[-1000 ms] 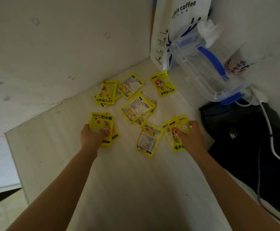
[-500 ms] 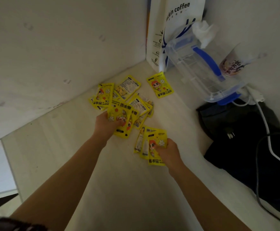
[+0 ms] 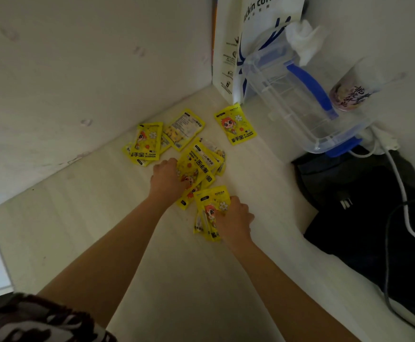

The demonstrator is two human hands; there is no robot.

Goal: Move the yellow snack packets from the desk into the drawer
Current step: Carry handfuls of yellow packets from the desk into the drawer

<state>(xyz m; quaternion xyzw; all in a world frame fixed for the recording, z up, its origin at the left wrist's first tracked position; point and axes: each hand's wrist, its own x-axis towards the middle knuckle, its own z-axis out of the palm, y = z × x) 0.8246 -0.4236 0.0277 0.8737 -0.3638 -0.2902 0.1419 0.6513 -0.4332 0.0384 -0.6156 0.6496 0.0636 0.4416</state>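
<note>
On the pale desk [image 3: 83, 233], the left hand [image 3: 168, 180] grips a fanned stack of yellow packets [image 3: 196, 169]. At its 4 o'clock, the right hand [image 3: 234, 219] clasps another bunch [image 3: 207, 211]. Loose packets [image 3: 147, 144] lie at 11 o'clock.

A white paper bag [image 3: 255, 45] stands in the corner, a clear plastic box [image 3: 300, 99] beside it, dark clothing [image 3: 364, 218] nearer.

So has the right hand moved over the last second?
Yes. The right hand, with its packets, has slid left, away from the black bag and toward the left hand.
</note>
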